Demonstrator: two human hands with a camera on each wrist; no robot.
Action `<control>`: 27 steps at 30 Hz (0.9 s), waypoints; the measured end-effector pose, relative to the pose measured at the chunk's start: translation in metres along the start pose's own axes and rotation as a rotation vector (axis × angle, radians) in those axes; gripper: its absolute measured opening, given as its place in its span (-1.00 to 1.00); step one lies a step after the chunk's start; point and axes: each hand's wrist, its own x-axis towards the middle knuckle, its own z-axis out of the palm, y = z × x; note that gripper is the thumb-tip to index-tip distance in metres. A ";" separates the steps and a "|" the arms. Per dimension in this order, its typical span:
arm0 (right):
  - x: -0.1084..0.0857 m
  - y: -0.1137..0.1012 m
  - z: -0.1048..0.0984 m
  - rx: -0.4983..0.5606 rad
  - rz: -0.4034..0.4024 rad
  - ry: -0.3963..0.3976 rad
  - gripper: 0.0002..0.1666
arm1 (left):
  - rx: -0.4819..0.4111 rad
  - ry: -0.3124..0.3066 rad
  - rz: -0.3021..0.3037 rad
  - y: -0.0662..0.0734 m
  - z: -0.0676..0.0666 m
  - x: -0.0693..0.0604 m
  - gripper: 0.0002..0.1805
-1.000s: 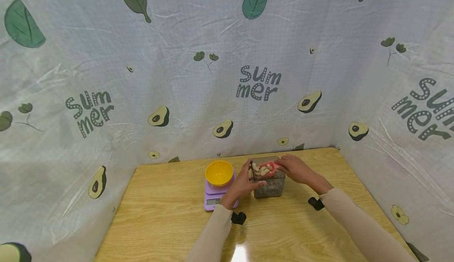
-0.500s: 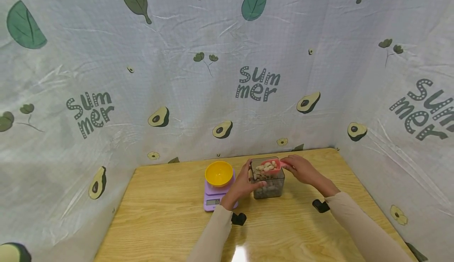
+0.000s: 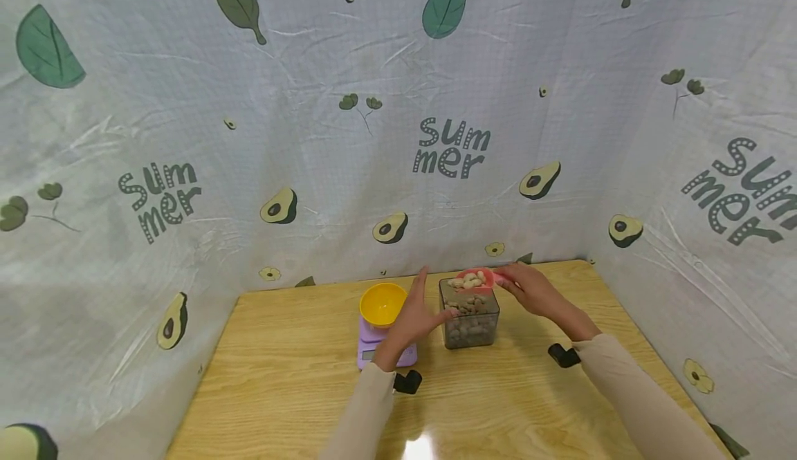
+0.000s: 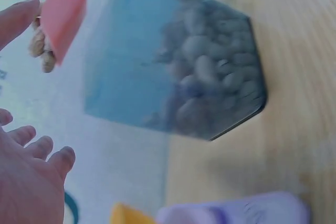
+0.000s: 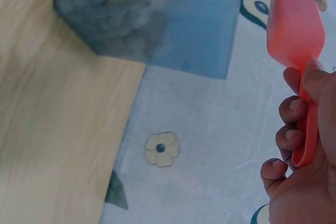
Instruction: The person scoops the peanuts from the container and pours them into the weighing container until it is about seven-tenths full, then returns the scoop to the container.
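Presumably light, the scoop (image 5: 295,22) suits gripping by its handle (image 5: 311,132): right hand (image 3: 529,290) clamped there, left hand (image 3: 412,318) spread at eight o'clock.

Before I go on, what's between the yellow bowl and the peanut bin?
In the head view, the left hand is between the yellow bowl and the peanut bin; the left wrist view shows it clear of the bin.

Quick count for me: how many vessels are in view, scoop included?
3: the yellow bowl on the purple scale, the see-through bin of peanuts on the table, and the red scoop gripped by the right hand. None seems hidden.
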 end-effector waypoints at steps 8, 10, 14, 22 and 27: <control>0.019 -0.020 0.006 0.055 -0.004 -0.012 -0.67 | -0.019 0.122 0.033 -0.012 -0.038 -0.018 0.15; 0.024 -0.025 0.009 0.068 -0.003 -0.020 -0.67 | -0.006 0.159 0.021 -0.020 -0.046 -0.023 0.14; 0.037 -0.039 0.016 0.104 -0.009 -0.026 -0.66 | 0.029 0.205 -0.029 -0.039 -0.058 -0.031 0.15; 0.063 -0.066 0.043 0.069 -0.040 -0.040 -0.66 | 0.038 0.154 -0.138 -0.076 -0.063 -0.039 0.23; 0.079 -0.081 0.064 0.042 -0.006 -0.125 -0.65 | 0.016 0.125 -0.191 -0.093 -0.059 -0.039 0.25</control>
